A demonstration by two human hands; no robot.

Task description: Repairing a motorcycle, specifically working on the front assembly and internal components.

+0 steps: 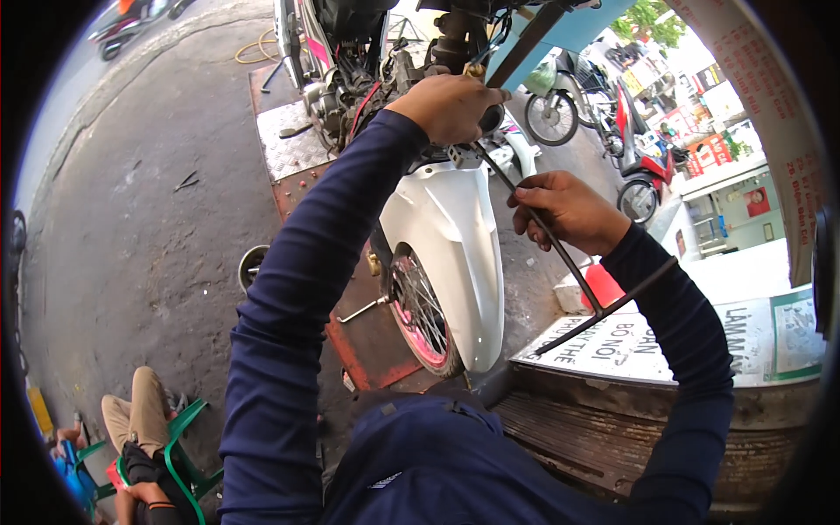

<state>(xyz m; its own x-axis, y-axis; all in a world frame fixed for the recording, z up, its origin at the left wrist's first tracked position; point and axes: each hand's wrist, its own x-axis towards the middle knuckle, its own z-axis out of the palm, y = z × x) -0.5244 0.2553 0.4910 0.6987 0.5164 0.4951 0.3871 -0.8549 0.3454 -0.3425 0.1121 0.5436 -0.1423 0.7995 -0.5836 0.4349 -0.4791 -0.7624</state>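
Two bare hands at work on one stripped motorbike [329,115], from where I stand; clock centred on its white fender [452,249]. Left hand [451,107] at 12 o'clock, back of it up, fingers bent over the bike's front end; can't tell what sits under the palm or how tight the grip is. Right hand [567,212] at 2 o'clock, thumb and fingers pinching the long shaft of a T-shaped wrench [600,310]. Wrench runs slantwise: upper end near the left hand, tip hard to make out; crossbar down at 4 o'clock, one end in front of the right sleeve [678,297], contact unclear.

Front wheel [429,325], pink rim, under the fender at 7 o'clock. Red platform [357,352] beside it, same direction. Round bowl [248,268] at 9 o'clock, partly behind the left sleeve [302,297]. Pliers [185,182] on the ground at 10. Someone seated [147,416] on a green chair [186,418] at 8. Red parked motorbike [643,162] at 2. White sign [700,346] at 4. Yellow hose [248,52] at 11.
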